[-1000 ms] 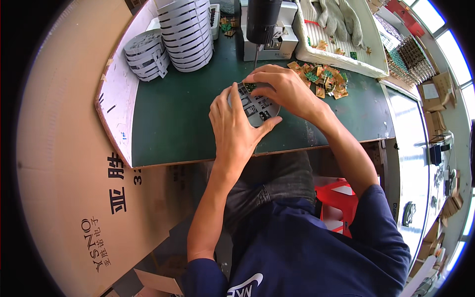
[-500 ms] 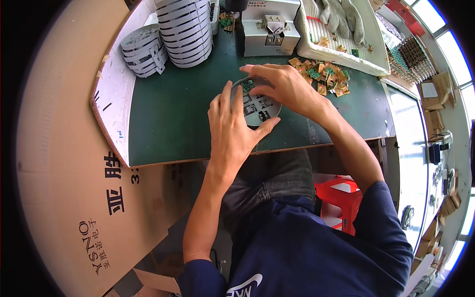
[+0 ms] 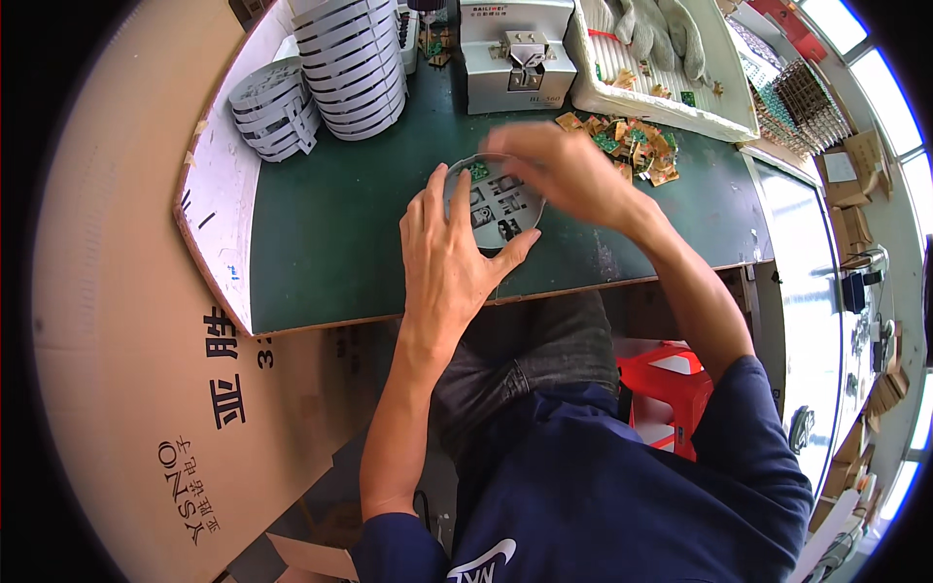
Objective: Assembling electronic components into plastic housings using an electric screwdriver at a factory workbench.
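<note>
A round, shallow grey plastic housing (image 3: 493,235) rests on the green bench near its front edge. Inside it are dark metal fittings and a small green circuit board (image 3: 477,171) by the far rim. My left hand (image 3: 439,243) grips the housing, fingers along the left rim and thumb on the near right side. Over the far right rim hovers my right hand (image 3: 569,173), smeared by motion, so its fingertips and anything in them cannot be made out. Just beyond it lies a heap of small copper-coloured and green circuit boards (image 3: 632,146).
Stacked grey round housings (image 3: 355,78) stand at the back left, a shorter pile (image 3: 272,112) beside them. A silver box-shaped machine (image 3: 515,63) sits at the back. Grey gloves (image 3: 661,39) lie in a white foam tray (image 3: 671,109). A raised board (image 3: 219,194) borders the bench's left side.
My right hand has lifted slightly and turned, now blurred over the far right rim. My left hand keeps its hold on the housing. The whole view has shifted a little.
</note>
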`<state>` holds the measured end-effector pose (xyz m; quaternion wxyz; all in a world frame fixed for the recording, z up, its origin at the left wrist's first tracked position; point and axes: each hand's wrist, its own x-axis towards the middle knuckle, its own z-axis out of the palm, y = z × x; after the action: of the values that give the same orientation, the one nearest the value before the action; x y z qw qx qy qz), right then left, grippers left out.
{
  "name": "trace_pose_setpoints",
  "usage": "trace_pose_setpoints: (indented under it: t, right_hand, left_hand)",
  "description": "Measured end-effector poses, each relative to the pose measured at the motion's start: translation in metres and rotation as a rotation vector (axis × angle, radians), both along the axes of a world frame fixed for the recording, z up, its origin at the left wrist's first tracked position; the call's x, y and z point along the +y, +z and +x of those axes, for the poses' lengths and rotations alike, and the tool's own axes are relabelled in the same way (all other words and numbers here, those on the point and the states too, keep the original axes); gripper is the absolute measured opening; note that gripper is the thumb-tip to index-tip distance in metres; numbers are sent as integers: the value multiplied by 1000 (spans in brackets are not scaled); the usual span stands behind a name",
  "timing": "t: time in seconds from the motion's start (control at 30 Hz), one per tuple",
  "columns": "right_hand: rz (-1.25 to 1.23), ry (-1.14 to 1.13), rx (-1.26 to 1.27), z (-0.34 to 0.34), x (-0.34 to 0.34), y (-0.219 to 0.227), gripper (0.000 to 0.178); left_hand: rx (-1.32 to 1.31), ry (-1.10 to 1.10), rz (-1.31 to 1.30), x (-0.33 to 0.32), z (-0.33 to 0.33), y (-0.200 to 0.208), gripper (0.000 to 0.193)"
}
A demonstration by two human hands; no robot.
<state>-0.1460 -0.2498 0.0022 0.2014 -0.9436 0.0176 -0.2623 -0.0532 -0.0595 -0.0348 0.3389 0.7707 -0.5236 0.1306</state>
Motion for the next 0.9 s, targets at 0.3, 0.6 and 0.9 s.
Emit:
trace_pose_setpoints:
  t: [0.3, 0.6, 0.9]
  right_hand:
    - [714, 331, -353, 70, -5, 157, 74]
    - [1078, 306, -395, 54, 0, 143, 43]
    - [843, 52, -732, 77, -36, 138, 38]
  left_hand:
    - [66, -14, 42, 4, 1, 4, 87]
    - [143, -58, 68, 6, 2, 7, 88]
    - [171, -78, 86, 8, 3, 7, 92]
